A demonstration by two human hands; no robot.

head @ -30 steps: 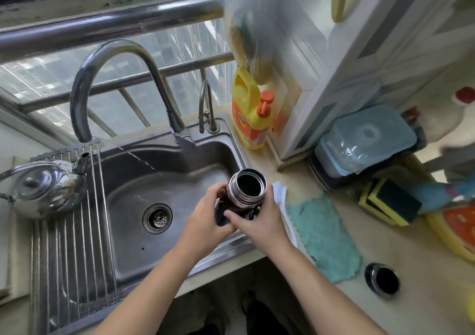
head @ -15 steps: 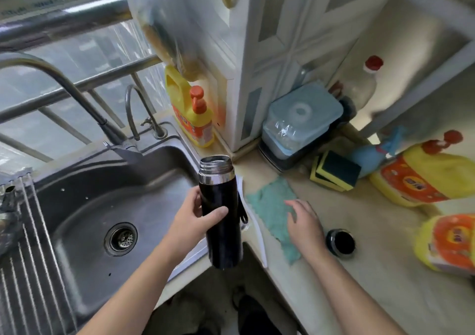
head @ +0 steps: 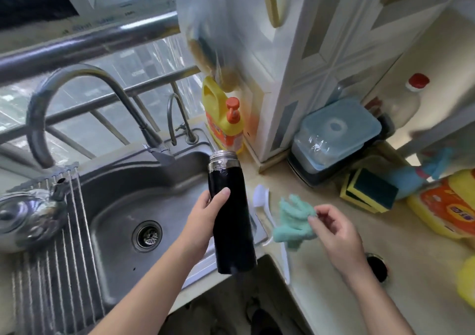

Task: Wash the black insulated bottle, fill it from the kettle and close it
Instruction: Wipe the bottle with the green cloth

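My left hand (head: 205, 216) grips the black insulated bottle (head: 231, 219) round its middle and holds it upright over the sink's right edge; its steel mouth is open, with no cap on. My right hand (head: 334, 229) pinches a teal cloth (head: 293, 221) and lifts it off the counter. The bottle's black cap (head: 377, 268) lies on the counter, partly hidden behind my right wrist. The steel kettle (head: 28, 216) sits on the roll-up rack at the far left.
The steel sink (head: 115, 206) with its drain lies below the tall faucet (head: 77, 103). A white brush (head: 267, 214) lies beside the sink. Yellow detergent bottles (head: 226, 124) (head: 447, 206), a sponge (head: 370, 190) and a lidded container (head: 336, 134) crowd the counter's back and right.
My right hand left the bottle, reached onto the teal cloth and now lifts it in a pinch. My left hand keeps the bottle upright. The camera swung right, then partly back left.
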